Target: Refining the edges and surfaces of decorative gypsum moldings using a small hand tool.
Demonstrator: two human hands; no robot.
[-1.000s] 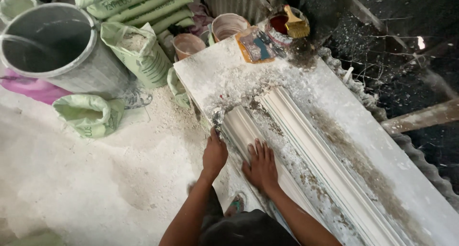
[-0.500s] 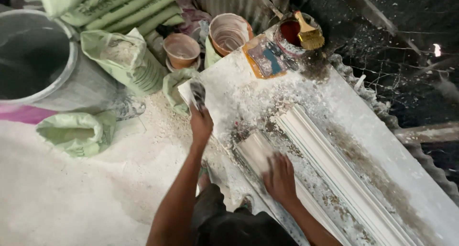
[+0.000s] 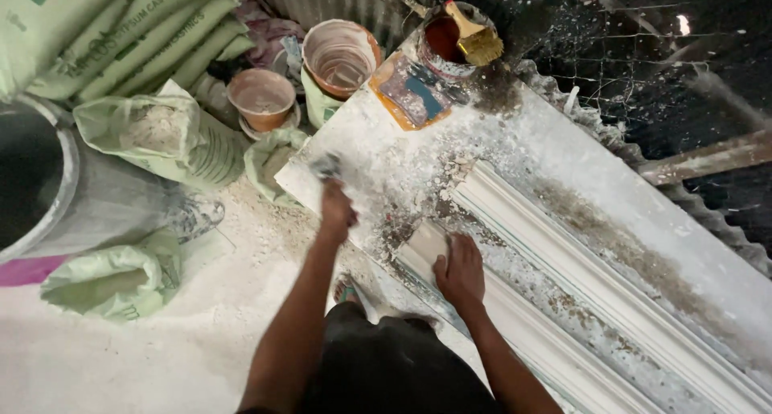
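The left hand (image 3: pixel 336 207) is closed around a small scraper-like tool (image 3: pixel 326 167), its blade blurred, working near the corner of the plaster-crusted white surface (image 3: pixel 563 152). The right hand (image 3: pixel 460 271) rests flat, fingers spread, on the end of a long white plaster moulding (image 3: pixel 555 333) lying along the surface beside a second moulding (image 3: pixel 579 261). The tool sits close to the surface's edge, so it could slip off toward the open sack (image 3: pixel 165 136) below. Heavy pressure from the flat hand could crack the moulding's end, and loose crumbs could scratch it.
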